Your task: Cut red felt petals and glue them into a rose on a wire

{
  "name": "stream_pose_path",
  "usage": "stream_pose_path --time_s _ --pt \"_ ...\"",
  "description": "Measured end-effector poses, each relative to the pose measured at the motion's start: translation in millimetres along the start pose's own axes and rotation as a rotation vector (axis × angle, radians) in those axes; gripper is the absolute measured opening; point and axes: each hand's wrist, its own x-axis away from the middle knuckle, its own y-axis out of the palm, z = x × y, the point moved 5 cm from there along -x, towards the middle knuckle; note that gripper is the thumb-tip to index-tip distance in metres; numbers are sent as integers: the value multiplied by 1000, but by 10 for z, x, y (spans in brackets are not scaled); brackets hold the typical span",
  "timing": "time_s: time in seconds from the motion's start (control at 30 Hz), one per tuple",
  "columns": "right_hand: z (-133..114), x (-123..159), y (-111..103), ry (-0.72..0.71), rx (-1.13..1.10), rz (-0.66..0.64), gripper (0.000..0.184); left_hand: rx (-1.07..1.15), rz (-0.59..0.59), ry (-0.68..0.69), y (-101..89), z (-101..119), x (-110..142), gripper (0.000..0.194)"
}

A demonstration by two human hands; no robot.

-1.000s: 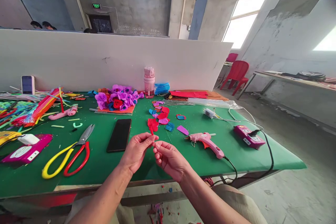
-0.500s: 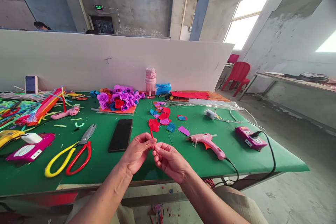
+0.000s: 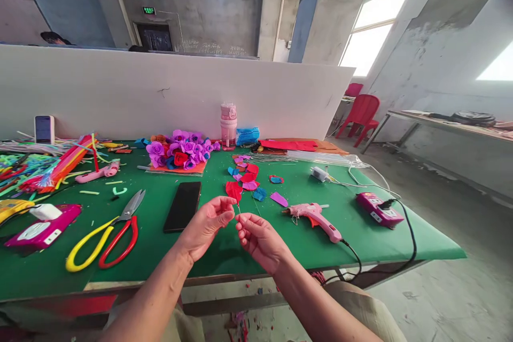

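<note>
My right hand [image 3: 262, 240] is closed in a pinch on a thin wire [image 3: 239, 210] that points up from the fingertips, with a small bit of red at its upper end. Just left of it, my left hand [image 3: 208, 227] has its thumb and forefinger a little apart, close beside the wire, with nothing clearly held. Beyond the fingers lie red petal-shaped pieces [image 3: 233, 191], along with blue pieces [image 3: 259, 194] and a purple piece [image 3: 279, 199]. On the right rests a pink glue gun [image 3: 315, 215]; a black phone [image 3: 182, 207] is left of my hands.
Scissors [image 3: 116, 230] with yellow and red handles lie at left, near a magenta power socket [image 3: 44, 228]. Purple and red craft flowers [image 3: 182, 150] and a pink bottle [image 3: 228, 128] stand behind. A second socket [image 3: 379, 208] with cables is at right.
My left thumb and forefinger have parted from the red strip they pinched. The wire now shows above my right fingertips. The view has shifted slightly.
</note>
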Motion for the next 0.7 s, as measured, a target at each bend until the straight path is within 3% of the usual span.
stream_pose_path --time_s 0.23,0.33,0.5,0.7 --pt "7 41 63 47 -20 -45 25 -21 3 -55 10 -95 -36 21" --pt "29 50 78 66 -20 -57 26 44 75 -43 24 -112 -40 18" --pt "29 57 67 61 15 -47 26 125 169 -36 6 -109 -42 19" --pt "42 66 63 59 53 -63 26 153 169 -34 -1 -95 -31 23"
